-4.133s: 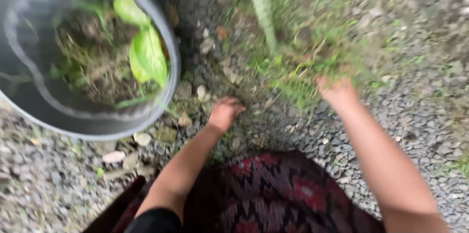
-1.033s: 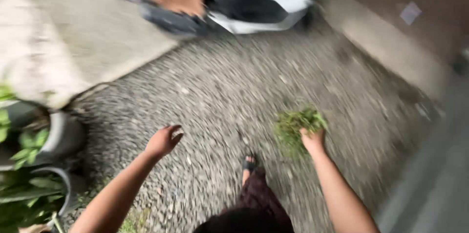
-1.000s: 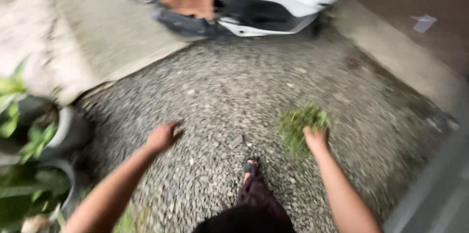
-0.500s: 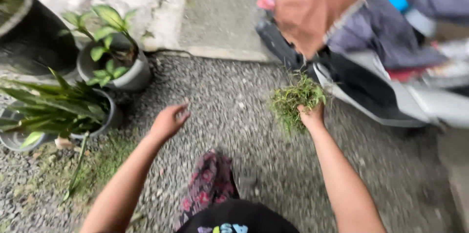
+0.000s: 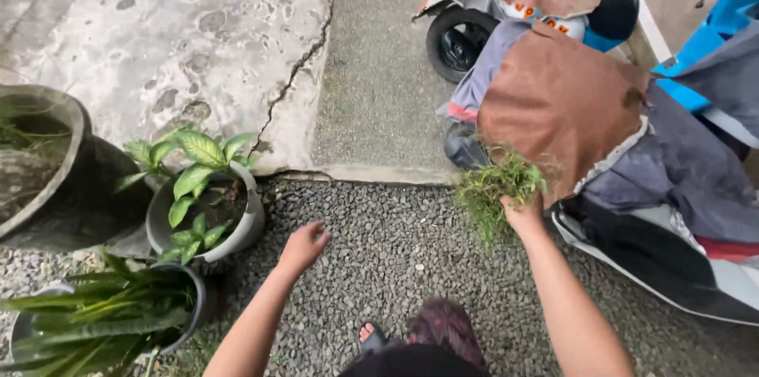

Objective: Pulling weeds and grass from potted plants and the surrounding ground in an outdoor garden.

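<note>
Moved off the weedy patch, now standing on gravel (image 5: 395, 250) | right hand (image 5: 523, 213) clenched around pulled weed clump (image 5: 496, 187), near covered scooter (image 5: 601, 132) | left hand (image 5: 302, 246) loose, empty, right of potted plants (image 5: 202, 203)

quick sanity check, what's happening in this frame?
A person stands on gravel, seen from above. Their right hand grips a clump of pulled green weeds, held up in front of a covered scooter. The left hand is empty and open, fingers loosely spread over the gravel. Three potted plants sit to the left by a cracked concrete slab. One sandalled foot shows at the bottom.
</note>
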